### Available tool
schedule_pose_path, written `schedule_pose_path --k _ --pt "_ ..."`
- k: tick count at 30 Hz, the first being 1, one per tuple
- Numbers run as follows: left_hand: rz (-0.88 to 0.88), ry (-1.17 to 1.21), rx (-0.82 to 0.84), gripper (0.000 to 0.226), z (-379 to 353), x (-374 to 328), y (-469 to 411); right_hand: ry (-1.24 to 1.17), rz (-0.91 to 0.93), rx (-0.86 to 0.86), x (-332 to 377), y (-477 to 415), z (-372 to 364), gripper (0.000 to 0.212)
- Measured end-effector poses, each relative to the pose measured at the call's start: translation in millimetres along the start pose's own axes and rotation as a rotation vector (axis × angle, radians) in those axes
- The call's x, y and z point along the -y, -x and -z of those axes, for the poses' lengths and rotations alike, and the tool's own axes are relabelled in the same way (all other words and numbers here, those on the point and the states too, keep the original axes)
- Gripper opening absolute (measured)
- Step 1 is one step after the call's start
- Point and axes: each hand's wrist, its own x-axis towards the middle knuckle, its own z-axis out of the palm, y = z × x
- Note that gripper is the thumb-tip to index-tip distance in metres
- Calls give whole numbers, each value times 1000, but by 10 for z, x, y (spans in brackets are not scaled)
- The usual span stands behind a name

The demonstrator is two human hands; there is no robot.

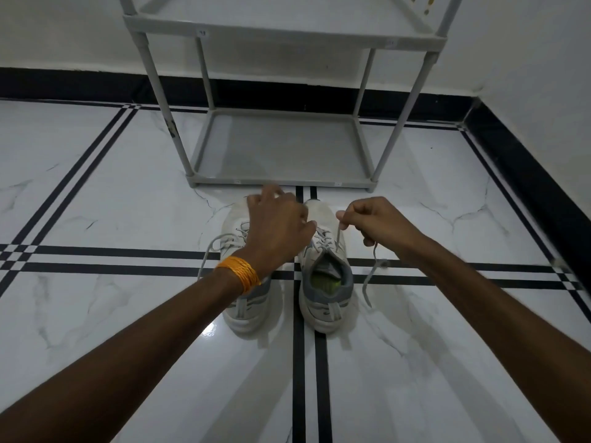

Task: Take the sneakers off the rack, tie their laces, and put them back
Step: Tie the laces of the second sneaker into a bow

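Two pale sneakers are set side by side on the floor, heels toward the camera, just in front of the rack. The right sneaker (324,276) is seen with its opening uncovered, a grey collar and a yellow-green insole showing inside. The left sneaker (246,302) is partly covered by the left forearm, and a loop of its lace is seen trailing to the left.

One lace (338,235) of the right sneaker is pinched and drawn upward by the right hand (374,222), whose grip is closed on it; the lace's free end hangs from that hand and drops onto the floor on the right. The left hand (278,222) is held over the toes of both sneakers with fingers curled; what its grip holds cannot be told, since the fingertips are blurred or hidden. An orange thread band (240,271) is worn on the left wrist.

The floor (96,203) is glossy white marble tile, crossed by paired black stripes that meet beneath the sneakers. The grey rack (281,145) is stood against a white wall (64,30), its two visible shelves bare. A black skirting (64,83) is run along the wall base and round the corner on the right.
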Motion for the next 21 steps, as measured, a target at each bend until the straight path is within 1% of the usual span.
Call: schedule_pose_path --k 1,2,3,4,5,6,8,10,12,13,14,15,16,17,18,19,21 --pt "-84 27 -18 33 18 -11 -24 4 13 -16 45 -4 21 31" --pt "-164 117 -9 37 40 -19 -47 5 25 -31 86 -16 40 30" --pt "-207 255 51 42 67 -42 -64 -5 40 -43 130 -28 56 29" --pt "-222 393 149 46 85 -71 -75 -14 60 -55 169 -45 73 29" --pt "-236 473 215 47 87 -94 -90 -14 83 -68 218 -57 87 29" --pt "-284 473 234 47 88 -120 -93 -7 107 -78 260 -75 96 29" --pt "-438 340 211 37 52 -157 -104 21 142 -82 336 -116 107 28" --pt "-588 131 144 30 9 -151 -144 66 165 -74 373 -154 124 26" --pt "-677 -106 67 29 1 -127 -200 100 177 -44 366 -190 176 25" --pt "-683 -220 56 30 19 -122 -222 108 175 -14 352 -201 208 22" --pt "-666 -308 67 31 35 -116 -247 120 172 12 334 -203 237 18" --pt "-632 -345 75 32 52 -109 -277 137 175 24 309 -205 260 14" --pt "-578 -335 86 31 71 -106 -302 159 189 19 284 -204 280 12" --pt "-502 -246 102 31 86 -106 -320 186 210 4 258 -201 293 12" --pt "-404 -82 147 34 86 -108 -334 221 227 -12 234 -197 298 14" --pt "-296 132 222 38 84 -126 -345 261 227 -24 198 -198 302 16" --pt "-69 547 359 39 114 -172 -342 424 180 7 100 -211 304 18"
